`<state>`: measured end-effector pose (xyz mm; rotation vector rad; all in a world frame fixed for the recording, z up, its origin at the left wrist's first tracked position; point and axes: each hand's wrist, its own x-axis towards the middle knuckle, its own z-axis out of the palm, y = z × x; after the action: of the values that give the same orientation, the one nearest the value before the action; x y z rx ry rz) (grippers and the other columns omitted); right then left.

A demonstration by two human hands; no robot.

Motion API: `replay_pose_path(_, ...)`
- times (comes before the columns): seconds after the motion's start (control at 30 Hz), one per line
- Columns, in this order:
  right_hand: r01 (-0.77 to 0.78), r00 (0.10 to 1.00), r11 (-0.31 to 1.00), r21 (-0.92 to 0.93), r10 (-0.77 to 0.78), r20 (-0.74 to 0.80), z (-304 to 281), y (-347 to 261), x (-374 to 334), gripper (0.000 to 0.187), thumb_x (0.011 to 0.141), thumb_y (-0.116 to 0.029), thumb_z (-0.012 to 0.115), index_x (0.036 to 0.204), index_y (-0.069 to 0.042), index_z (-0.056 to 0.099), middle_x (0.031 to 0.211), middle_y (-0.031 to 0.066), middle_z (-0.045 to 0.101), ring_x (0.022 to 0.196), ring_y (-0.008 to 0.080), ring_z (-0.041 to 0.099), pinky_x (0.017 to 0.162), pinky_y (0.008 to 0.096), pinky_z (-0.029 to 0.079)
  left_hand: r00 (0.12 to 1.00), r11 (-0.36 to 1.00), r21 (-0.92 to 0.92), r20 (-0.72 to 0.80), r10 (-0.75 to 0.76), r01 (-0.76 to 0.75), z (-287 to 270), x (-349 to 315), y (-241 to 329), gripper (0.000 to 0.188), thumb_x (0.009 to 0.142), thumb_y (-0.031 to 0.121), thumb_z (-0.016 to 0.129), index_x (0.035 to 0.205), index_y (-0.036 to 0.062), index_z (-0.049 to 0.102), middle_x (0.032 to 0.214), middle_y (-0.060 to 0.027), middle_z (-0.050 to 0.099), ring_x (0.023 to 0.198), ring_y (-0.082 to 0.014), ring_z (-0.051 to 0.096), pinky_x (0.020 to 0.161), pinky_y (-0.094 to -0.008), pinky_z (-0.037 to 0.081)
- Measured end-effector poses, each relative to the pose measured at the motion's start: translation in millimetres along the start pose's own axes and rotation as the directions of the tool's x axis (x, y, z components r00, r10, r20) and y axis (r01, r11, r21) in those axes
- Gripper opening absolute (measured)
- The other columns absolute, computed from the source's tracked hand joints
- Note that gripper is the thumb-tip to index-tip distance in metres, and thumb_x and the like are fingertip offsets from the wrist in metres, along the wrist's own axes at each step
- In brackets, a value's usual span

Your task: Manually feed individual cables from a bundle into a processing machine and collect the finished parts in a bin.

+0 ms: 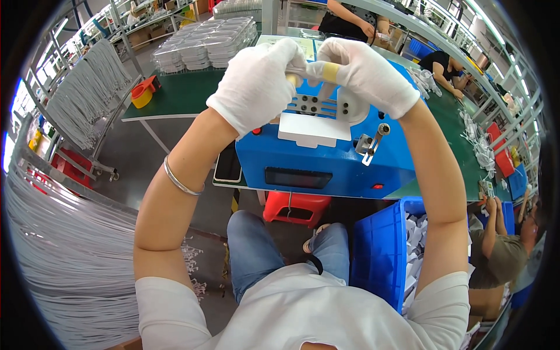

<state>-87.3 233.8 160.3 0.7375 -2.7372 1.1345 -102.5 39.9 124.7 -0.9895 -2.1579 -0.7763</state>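
Both my hands wear white gloves and meet above a blue bench machine (350, 175). Fingers of my left hand (256, 84) are pinched together beside those of my right hand (367, 76), which are also bent closed. Yellow wrapping shows on fingers of both hands. Whatever sits between the fingertips is small and mostly covered by the gloves, so I cannot make it out. Just below them are a slotted metal plate (312, 106) with dark screws and a white tray-like piece (315, 129). A metal clamp fitting (373, 143) stands on the machine's right side.
Stacked clear plastic trays (204, 44) and a red-and-yellow tape dispenser (144, 92) occupy the green table at left. A phone (228, 166) lies beside the machine. Below are a red stool (296, 209) and a blue bin (376, 251) of white pieces. White cables (76, 251) hang at left; co-workers sit right.
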Motion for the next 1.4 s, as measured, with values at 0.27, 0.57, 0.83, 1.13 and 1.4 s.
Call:
replay_pose_path(0.27,0.052,0.998,0.963,0.264,-0.046,-0.031,-2.9,30.2,-15.3,0.046,0.087,-0.047,0.059,0.105,-0.005,0.059,0.092,0.0070,0.063,0.085,0.0154,0.063,0.077,0.0267,0.050,0.845,0.964,-0.009,-0.479,-0.239,0.267,9.4,-50.3,-11.6,0.023,0.088,0.010,0.059,0.109,0.0036,0.059,0.092,-0.0098,0.066,0.077,-0.0206,0.064,0.061,-0.0279,0.050)
replay_pose_path(0.57,-0.084,0.990,0.949,0.305,0.046,0.132,-11.9,16.0,-22.3,0.042,0.090,-0.035,0.059,0.119,-0.005,0.058,0.095,0.0050,0.061,0.087,0.0121,0.059,0.076,0.0246,0.050,0.855,0.823,-0.560,-0.381,-0.351,0.089,29.0,-81.9,21.9,0.038,0.097,0.011,0.044,0.133,0.0010,0.042,0.079,-0.0028,0.060,0.063,-0.0047,0.051,0.056,-0.0171,0.042)
replay_pose_path(0.83,0.189,0.982,0.962,-0.198,-0.182,0.055,-7.8,15.6,-20.4,0.022,0.088,-0.009,0.057,0.107,0.001,0.061,0.086,0.0089,0.060,0.083,0.0120,0.055,0.076,0.0290,0.048,0.922,0.168,-0.963,0.142,-0.360,0.213,71.0,-101.1,39.7,0.063,0.088,0.048,0.057,0.120,-0.0058,0.048,0.079,-0.0131,0.063,0.054,-0.0134,0.057,0.041,-0.0217,0.042)
replay_pose_path(1.13,-0.266,0.825,0.960,0.085,0.272,-0.496,-130.0,83.2,-115.3,0.019,0.087,-0.021,0.058,0.086,-0.004,0.065,0.068,-0.0003,0.055,0.057,0.0098,0.048,0.052,0.0248,0.040,0.936,0.569,-0.743,0.286,-0.207,0.353,23.7,-86.6,73.0,0.106,0.066,0.058,0.074,0.140,-0.0037,0.030,0.129,-0.0210,0.048,0.065,-0.0097,0.052,0.057,-0.0199,0.043)
replay_pose_path(1.4,-0.369,0.218,0.566,0.737,0.823,-0.524,-146.8,344.4,-294.5,0.026,0.091,-0.023,0.054,0.100,0.001,0.055,0.085,0.0122,0.059,0.072,0.0210,0.064,0.062,0.0313,0.054,0.677,0.466,-0.493,0.582,-0.451,0.735,19.5,-162.7,32.9,0.064,0.084,0.033,0.067,0.132,-0.0031,0.045,0.110,-0.0179,0.060,0.069,-0.0105,0.056,0.064,-0.0216,0.047)
